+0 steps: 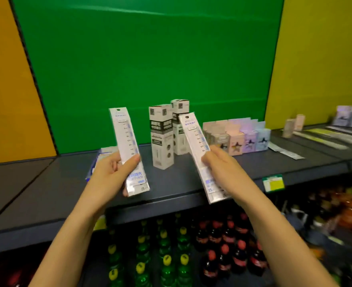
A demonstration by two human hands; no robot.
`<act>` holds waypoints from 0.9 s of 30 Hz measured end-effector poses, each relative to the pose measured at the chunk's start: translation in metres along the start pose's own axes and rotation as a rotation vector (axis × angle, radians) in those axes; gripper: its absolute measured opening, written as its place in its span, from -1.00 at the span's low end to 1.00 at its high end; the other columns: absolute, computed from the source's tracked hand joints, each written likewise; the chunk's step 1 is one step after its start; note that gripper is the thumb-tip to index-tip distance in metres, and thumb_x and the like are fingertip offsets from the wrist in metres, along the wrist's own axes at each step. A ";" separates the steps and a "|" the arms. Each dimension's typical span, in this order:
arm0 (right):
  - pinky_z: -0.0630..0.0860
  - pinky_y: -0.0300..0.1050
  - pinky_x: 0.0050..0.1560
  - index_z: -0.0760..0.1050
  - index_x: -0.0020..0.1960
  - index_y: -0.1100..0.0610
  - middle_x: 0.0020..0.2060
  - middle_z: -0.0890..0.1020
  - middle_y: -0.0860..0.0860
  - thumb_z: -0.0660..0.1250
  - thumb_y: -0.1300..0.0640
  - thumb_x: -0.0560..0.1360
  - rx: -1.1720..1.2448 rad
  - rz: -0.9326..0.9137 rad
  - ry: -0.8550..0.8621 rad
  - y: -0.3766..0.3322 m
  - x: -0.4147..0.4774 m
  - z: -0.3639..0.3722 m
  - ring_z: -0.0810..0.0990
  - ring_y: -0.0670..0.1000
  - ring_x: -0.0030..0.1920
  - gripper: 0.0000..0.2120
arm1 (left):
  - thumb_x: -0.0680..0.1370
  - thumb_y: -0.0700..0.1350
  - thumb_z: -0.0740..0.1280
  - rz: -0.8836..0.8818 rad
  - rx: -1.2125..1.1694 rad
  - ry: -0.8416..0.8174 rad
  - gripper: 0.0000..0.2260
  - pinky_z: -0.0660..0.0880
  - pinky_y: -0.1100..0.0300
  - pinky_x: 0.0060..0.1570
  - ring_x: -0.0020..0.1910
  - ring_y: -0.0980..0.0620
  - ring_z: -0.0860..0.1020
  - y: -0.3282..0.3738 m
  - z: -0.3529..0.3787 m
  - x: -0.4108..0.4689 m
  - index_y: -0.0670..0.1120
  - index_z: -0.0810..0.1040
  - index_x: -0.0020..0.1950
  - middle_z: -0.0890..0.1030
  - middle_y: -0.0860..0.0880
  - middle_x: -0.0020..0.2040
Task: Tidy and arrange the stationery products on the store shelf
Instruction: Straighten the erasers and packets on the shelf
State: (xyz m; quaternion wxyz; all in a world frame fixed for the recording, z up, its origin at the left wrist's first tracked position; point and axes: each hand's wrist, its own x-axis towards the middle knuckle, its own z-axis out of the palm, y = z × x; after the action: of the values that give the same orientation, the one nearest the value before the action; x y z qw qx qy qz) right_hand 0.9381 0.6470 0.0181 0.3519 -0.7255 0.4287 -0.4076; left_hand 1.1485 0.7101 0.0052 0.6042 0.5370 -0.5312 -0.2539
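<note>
While both hands were raised before the shelf (pixel 181 183), each held one long white ruler pack. The left hand (pixel 110 170) gripped the left pack (pixel 127 141) around its lower half, with the thumb laid across the front and the fingers curled behind. That pack stood nearly upright, leaning slightly left, hang-hole end on top, its bottom end over the front of the shelf. The right hand (pixel 222 164) clasped the right pack (pixel 193 137) near its middle, fingers curled onto its face; the thumb was hidden. This pack tilted with its top to the left, and its bottom end hung past the shelf's front edge. The two packs were well apart.

Between them on the shelf stood two tall white-and-black boxes, upright: the front box (pixel 162 137) and the back box (pixel 179 112) just behind it to the right. The right pack's top overlapped the back box in view. Right of these sat a row of pastel boxes (pixel 241 139) with star prints, packed side by side. Behind the left hand lay flat packs (pixel 102 155), mostly hidden. Farther right, long packs (pixel 324 137) lay flat, blurred. A green-and-yellow tag (pixel 273 183) hung on the shelf's front edge, right of the right hand. Below stood green bottles (pixel 164 245) with yellow caps and dark bottles (pixel 229 257) with red caps. A green panel (pixel 146 59) backed the shelf.
</note>
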 end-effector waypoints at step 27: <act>0.32 -0.07 -0.21 0.47 0.00 0.31 -0.15 0.54 0.18 0.09 0.14 0.57 -0.304 0.276 0.462 0.248 0.034 -0.430 0.47 0.11 -0.19 -0.73 | 0.57 -0.19 0.09 0.042 0.009 -0.565 -0.73 0.24 0.31 -0.55 -0.58 0.11 0.31 0.038 0.545 0.123 -0.10 0.37 -0.33 0.39 0.00 -0.53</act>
State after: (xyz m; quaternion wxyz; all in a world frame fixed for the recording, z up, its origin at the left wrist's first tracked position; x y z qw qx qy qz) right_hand 0.4812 0.4517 -0.0047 0.1847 -0.5928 0.6477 -0.4415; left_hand 0.6773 0.4069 0.0085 0.4350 0.4363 -0.6906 -0.3787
